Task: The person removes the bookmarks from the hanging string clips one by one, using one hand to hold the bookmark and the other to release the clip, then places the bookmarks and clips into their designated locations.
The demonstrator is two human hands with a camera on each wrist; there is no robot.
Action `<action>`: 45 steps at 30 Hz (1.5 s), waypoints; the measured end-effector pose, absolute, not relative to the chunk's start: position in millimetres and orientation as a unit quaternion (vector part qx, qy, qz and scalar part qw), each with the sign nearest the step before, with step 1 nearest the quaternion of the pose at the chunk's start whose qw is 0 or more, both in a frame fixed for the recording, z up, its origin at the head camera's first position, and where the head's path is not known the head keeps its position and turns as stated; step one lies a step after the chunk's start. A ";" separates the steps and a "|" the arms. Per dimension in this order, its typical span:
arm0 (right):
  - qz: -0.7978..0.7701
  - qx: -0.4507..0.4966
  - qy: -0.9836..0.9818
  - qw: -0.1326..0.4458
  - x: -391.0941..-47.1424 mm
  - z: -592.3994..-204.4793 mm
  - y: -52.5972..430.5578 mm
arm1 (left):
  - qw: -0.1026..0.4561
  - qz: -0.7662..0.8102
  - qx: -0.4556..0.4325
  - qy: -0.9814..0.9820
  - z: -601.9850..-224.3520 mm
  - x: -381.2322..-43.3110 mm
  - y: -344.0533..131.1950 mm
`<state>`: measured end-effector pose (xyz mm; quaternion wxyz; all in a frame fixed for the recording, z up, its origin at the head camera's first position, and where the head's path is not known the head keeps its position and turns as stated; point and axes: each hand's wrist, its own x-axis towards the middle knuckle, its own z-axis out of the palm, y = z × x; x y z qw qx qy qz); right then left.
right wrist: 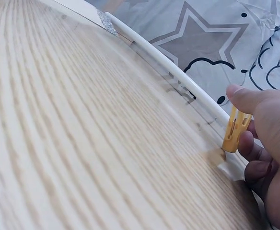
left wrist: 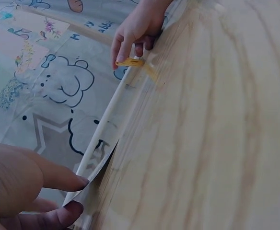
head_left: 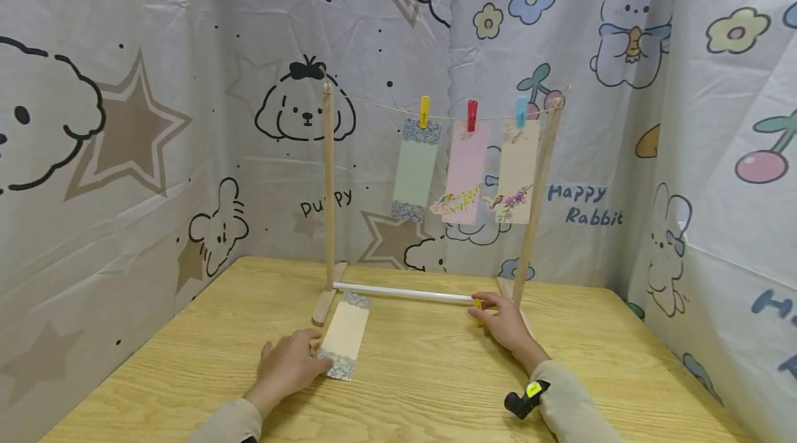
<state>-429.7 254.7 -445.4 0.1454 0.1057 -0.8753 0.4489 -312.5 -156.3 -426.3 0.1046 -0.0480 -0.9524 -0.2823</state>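
The left hand (head_left: 288, 368) pinches a thin rectangular card (head_left: 345, 334) with patterned ends; the right hand (head_left: 503, 322) pinches a slotted yellow clip (right wrist: 230, 142) over the wood-grain tabletop (head_left: 411, 367).

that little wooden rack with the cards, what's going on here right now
A person is working at a light wood-grain table. Their left hand pinches a cream paper card with blue floral ends, which is off the string; their right hand holds a yellow plastic clothespin near the long white rod. From the thin beige string hang a pale green card, a pink card and a cream card with purple flowers.
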 end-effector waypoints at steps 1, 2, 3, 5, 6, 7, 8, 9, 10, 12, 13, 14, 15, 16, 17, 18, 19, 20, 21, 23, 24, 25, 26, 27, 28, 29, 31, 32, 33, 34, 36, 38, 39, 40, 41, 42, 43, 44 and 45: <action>0.441 0.101 -0.879 0.149 -429.4 -445.2 254.2 | 0.104 -0.285 -0.051 -0.951 -426.3 -312.4 -156.4; 0.435 0.098 -0.882 0.151 -429.3 -445.2 254.1 | 0.104 -0.287 -0.056 -0.951 -426.4 -312.5 -156.6; 0.429 0.095 -0.885 0.153 -429.2 -445.1 254.0 | 0.106 -0.288 -0.060 -0.950 -426.4 -312.5 -156.7; 0.421 0.094 -0.888 0.158 -428.8 -444.9 253.8 | 0.109 -0.284 -0.069 -0.950 -426.6 -313.0 -157.0; 0.421 0.096 -0.888 0.159 -428.7 -444.8 253.6 | 0.111 -0.281 -0.073 -0.950 -426.6 -313.3 -157.2; 0.422 0.098 -0.887 0.159 -428.7 -445.0 253.4 | 0.112 -0.279 -0.077 -0.951 -426.8 -313.7 -157.4; 0.422 0.100 -0.887 0.160 -428.9 -445.2 253.0 | 0.114 -0.275 -0.080 -0.951 -426.9 -314.1 -157.7; 0.422 0.100 -0.886 0.161 -429.4 -445.7 252.6 | 0.115 -0.272 -0.082 -0.952 -427.0 -314.4 -157.8; 0.420 0.101 -0.887 0.163 -429.8 -446.2 252.2 | 0.113 -0.270 -0.084 -0.952 -427.2 -314.7 -158.0; 0.415 0.102 -0.889 0.166 -430.5 -447.0 251.0 | 0.109 -0.270 -0.086 -0.953 -427.5 -315.0 -158.5; 0.413 0.100 -0.890 0.168 -430.9 -447.4 250.4 | 0.107 -0.270 -0.087 -0.953 -427.7 -315.0 -158.7; 0.410 0.098 -0.891 0.169 -431.1 -447.6 249.7 | 0.106 -0.270 -0.087 -0.953 -427.7 -314.7 -158.9; 0.406 0.095 -0.893 0.170 -431.2 -447.8 249.1 | 0.104 -0.271 -0.087 -0.953 -427.6 -314.3 -159.0; 0.404 0.093 -0.894 0.171 -431.1 -448.1 248.7 | 0.103 -0.271 -0.087 -0.953 -427.3 -313.9 -159.0; 0.404 0.091 -0.894 0.171 -430.9 -448.2 248.2 | 0.102 -0.271 -0.087 -0.953 -427.0 -313.5 -159.0; 0.402 0.089 -0.895 0.172 -430.9 -448.3 247.9 | 0.102 -0.271 -0.087 -0.953 -426.7 -313.1 -159.0; 0.402 0.087 -0.895 0.172 -430.7 -448.2 247.5 | 0.102 -0.270 -0.088 -0.953 -426.4 -312.7 -158.9; 0.400 0.084 -0.896 0.172 -430.5 -448.4 247.4 | 0.102 -0.270 -0.089 -0.953 -426.3 -312.5 -158.8; 0.400 0.082 -0.897 0.172 -430.5 -448.6 247.4 | 0.102 -0.270 -0.089 -0.953 -426.1 -312.3 -158.8; 0.399 0.078 -0.897 0.171 -430.3 -448.6 247.1 | 0.101 -0.269 -0.089 -0.954 -426.0 -312.2 -158.8; 0.399 0.077 -0.898 0.170 -430.5 -448.6 247.1 | 0.100 -0.269 -0.089 -0.954 -425.9 -312.2 -158.8; 0.397 0.075 -0.899 0.169 -430.5 -448.8 247.2 | 0.099 -0.269 -0.088 -0.954 -425.8 -312.2 -158.8; 0.396 0.073 -0.900 0.168 -430.5 -448.9 247.2 | 0.098 -0.270 -0.088 -0.954 -425.8 -312.3 -158.8; 0.394 0.072 -0.901 0.167 -430.5 -448.7 247.1 | 0.096 -0.270 -0.087 -0.954 -425.7 -312.3 -158.9; 0.391 0.073 -0.902 0.166 -430.2 -448.4 247.0 | 0.095 -0.270 -0.087 -0.954 -425.6 -312.4 -158.9; 0.387 0.075 -0.904 0.166 -429.8 -448.0 246.9 | 0.094 -0.271 -0.087 -0.954 -425.6 -312.4 -159.0; 0.379 0.077 -0.907 0.164 -429.4 -447.5 246.6 | 0.093 -0.270 -0.087 -0.954 -425.4 -312.4 -159.1; 0.376 0.079 -0.909 0.164 -428.9 -447.0 246.3 | 0.092 -0.270 -0.088 -0.954 -425.3 -312.5 -159.0; 0.372 0.079 -0.910 0.164 -428.6 -446.7 246.1 | 0.092 -0.270 -0.088 -0.954 -425.3 -312.5 -159.1; 0.369 0.081 -0.911 0.164 -428.4 -446.5 245.9 | 0.092 -0.269 -0.088 -0.955 -425.1 -312.3 -159.1; 0.365 0.079 -0.913 0.163 -428.5 -446.8 245.7 | 0.092 -0.267 -0.088 -0.955 -424.9 -312.2 -159.1; 0.362 0.079 -0.915 0.163 -428.6 -447.0 245.6 | 0.090 -0.266 -0.088 -0.956 -424.7 -312.4 -159.2; 0.360 0.079 -0.915 0.163 -429.2 -447.5 245.8 | 0.090 -0.265 -0.088 -0.956 -424.7 -312.5 -159.4; 0.358 0.080 -0.916 0.163 -429.7 -448.0 246.0 | 0.089 -0.264 -0.088 -0.956 -424.7 -312.7 -159.6; 0.357 0.081 -0.916 0.163 -430.1 -448.3 246.1 | 0.088 -0.263 -0.088 -0.957 -424.9 -313.1 -159.8; 0.357 0.082 -0.916 0.163 -430.6 -448.8 246.3 | 0.087 -0.263 -0.087 -0.957 -425.2 -313.5 -160.1; 0.356 0.082 -0.916 0.163 -430.9 -449.2 246.3 | 0.086 -0.262 -0.087 -0.957 -425.5 -313.7 -160.3; 0.355 0.083 -0.917 0.163 -431.2 -449.7 246.4 | 0.085 -0.263 -0.086 -0.957 -425.8 -313.9 -160.5; 0.354 0.083 -0.917 0.164 -431.5 -450.2 246.4 | 0.085 -0.261 -0.086 -0.958 -426.2 -314.2 -160.6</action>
